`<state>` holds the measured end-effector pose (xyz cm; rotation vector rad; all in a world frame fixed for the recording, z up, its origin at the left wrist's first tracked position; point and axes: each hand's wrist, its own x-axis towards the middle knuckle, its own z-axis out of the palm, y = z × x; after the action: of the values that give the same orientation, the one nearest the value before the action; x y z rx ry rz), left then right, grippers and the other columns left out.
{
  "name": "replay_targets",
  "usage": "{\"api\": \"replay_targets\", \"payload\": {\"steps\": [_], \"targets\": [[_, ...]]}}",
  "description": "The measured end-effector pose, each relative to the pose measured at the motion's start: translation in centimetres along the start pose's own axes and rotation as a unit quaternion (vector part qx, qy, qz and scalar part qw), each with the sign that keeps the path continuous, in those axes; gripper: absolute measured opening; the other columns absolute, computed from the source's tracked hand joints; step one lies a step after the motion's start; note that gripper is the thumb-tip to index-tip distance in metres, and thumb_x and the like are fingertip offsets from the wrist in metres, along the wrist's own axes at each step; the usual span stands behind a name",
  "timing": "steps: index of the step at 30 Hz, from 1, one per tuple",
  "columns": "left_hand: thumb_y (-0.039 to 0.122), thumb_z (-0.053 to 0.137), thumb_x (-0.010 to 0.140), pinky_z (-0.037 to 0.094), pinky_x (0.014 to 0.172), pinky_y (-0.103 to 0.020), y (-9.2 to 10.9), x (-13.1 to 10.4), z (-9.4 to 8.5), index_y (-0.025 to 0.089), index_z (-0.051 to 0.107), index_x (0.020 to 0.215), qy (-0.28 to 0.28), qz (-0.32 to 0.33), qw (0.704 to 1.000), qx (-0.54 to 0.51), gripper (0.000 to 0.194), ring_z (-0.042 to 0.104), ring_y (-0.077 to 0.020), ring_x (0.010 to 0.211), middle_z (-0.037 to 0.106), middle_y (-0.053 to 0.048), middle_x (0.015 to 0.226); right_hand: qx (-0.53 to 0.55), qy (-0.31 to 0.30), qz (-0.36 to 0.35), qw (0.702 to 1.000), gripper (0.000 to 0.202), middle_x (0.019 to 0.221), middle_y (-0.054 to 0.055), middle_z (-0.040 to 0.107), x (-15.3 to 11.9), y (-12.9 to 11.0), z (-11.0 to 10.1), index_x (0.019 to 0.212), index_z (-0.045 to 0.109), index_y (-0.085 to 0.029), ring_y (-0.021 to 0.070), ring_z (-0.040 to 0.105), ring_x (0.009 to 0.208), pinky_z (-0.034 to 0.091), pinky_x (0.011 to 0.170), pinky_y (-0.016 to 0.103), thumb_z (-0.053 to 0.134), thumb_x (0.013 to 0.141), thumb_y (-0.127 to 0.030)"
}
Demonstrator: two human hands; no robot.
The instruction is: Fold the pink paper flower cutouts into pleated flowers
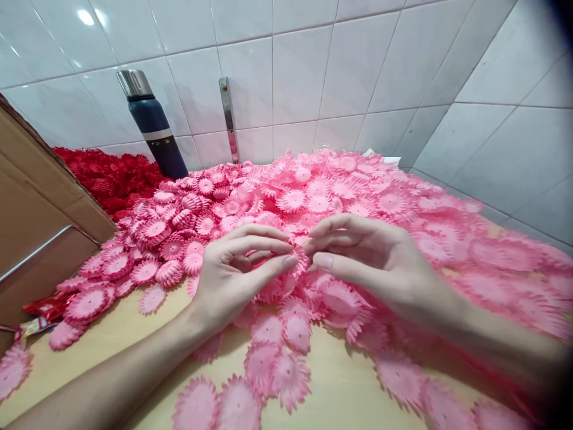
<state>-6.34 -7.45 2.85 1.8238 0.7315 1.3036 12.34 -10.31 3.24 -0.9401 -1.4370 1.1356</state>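
Near the middle of the view, a pink scalloped fabric flower piece [301, 261] is held up above the pile. My left hand [246, 269] pinches its left edge between thumb and fingers. At its right edge is my right hand [376, 257], fingers curved and thumb drawn close to them; the exact contact of those fingertips is partly hidden. Below and behind both hands spreads a large heap of similar pink flower pieces [349, 191], with toothed rims and small centre holes. Several loose ones [242, 403] lie nearer on the pale table.
A dark blue bottle [157, 128] with a steel cap stands at the back left, beside a red heap of flower pieces [116, 176]. A cardboard box [40, 197] borders the left side. Red wrappers [49, 306] lie near it. A metal strip [229, 119] runs up the tiled wall [295, 77].
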Motion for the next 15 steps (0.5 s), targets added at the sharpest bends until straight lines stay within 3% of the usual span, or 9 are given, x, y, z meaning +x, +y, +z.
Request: {"api": "replay_targets", "payload": {"steps": [15], "targets": [[0.006,0.073,0.071,0.060,0.070,-0.022,-0.35,-0.07,-0.05,0.016,0.075,0.082,-0.036,0.015,0.999,-0.010,0.015,0.066,-0.0153,0.086,0.067,-0.006,0.091,0.020,0.005,0.040,0.999,0.024,0.074,0.000,0.074,-0.14,0.03,-0.22,0.088,0.066,-0.022,0.0135,0.070,0.071,0.057,0.066,0.018,0.077,0.068,-0.015]]}}
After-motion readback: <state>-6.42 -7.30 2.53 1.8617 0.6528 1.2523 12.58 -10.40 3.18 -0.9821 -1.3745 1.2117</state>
